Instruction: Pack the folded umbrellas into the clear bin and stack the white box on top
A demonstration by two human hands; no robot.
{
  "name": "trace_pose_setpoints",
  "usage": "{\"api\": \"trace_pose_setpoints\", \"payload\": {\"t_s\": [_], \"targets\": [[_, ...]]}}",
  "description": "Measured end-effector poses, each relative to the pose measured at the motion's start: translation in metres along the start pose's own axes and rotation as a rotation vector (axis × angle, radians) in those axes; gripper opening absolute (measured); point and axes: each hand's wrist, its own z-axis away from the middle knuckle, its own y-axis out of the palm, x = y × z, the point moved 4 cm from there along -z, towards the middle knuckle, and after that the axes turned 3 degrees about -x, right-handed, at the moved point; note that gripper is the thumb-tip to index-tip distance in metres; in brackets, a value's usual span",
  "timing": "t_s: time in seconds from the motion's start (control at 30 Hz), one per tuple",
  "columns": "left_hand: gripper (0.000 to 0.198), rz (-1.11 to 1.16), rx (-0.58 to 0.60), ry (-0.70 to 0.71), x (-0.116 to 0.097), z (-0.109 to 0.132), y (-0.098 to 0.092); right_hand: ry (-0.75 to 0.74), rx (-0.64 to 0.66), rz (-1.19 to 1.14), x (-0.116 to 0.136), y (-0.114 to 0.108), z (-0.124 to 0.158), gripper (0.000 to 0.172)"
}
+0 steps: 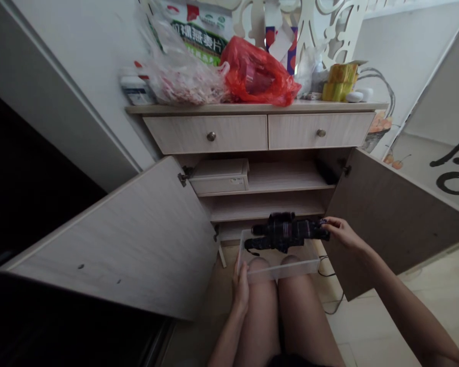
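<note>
Just now, hands apart around a clear plastic bin (279, 271) in front of the open wooden cabinet (229, 133).
The right hand (341, 232) pinches one end of a folded dark umbrella (286, 232), holding it level above the bin, its strap (253, 250) dangling. The left hand (240, 288) steadies the bin's near wall, and the bin sits on the thighs (304, 306).

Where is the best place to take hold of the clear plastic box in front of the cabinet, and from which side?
Take the front rim of the clear plastic box from above and outside, as the left hand does. The box is open-topped with thin walls, so the rim gives an easy edge, and the dark folded umbrella leaves it free.
</note>
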Motion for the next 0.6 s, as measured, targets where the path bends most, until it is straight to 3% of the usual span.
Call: {"api": "trace_pose_setpoints", "payload": {"t_s": [0.13,0.27,0.47,0.6], "targets": [[0.052,-0.026,-0.022,0.052,-0.005,0.003,0.001,-0.032,0.260,0.116,-0.002,0.038,0.020,0.040],[0.052,-0.040,-0.017,0.066,-0.004,0.002,0.000,-0.085,0.433,0.298,-0.008,0.055,0.019,0.043],[0.056,-0.045,-0.004,0.087,-0.001,-0.002,-0.003,-0.340,0.425,0.984,-0.006,0.057,0.010,0.032],[0.057,-0.071,0.019,0.097,-0.001,-0.002,-0.002,-0.318,0.497,1.314,-0.003,0.072,0.009,0.032]]}}
